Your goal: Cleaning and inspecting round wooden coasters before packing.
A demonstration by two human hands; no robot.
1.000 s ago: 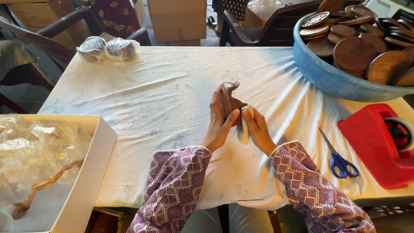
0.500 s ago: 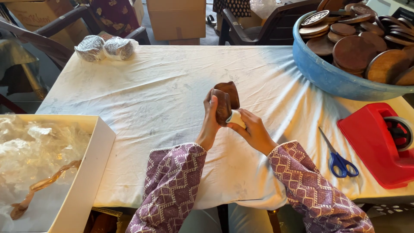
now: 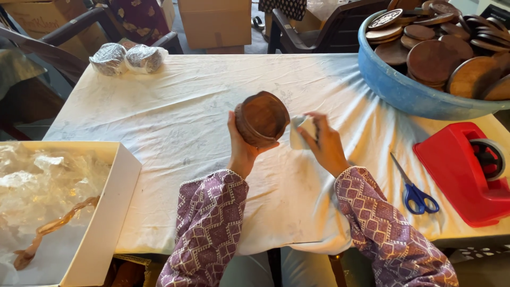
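My left hand grips a small stack of round dark wooden discs, tilted so the top face points toward me, above the white tablecloth. Just to the right of the stack, my right hand holds a small pale folded cloth with its fingers closed on it. The cloth sits beside the discs' edge; whether it touches them is unclear.
A blue tub full of wooden discs stands at the back right. A red tape dispenser and blue-handled scissors lie at right. A white box with clear plastic sits front left. Two wrapped bundles lie back left.
My left hand has turned the wooden discs from edge-on to face toward me. My right hand has shifted right, away from the discs, with the pale cloth.
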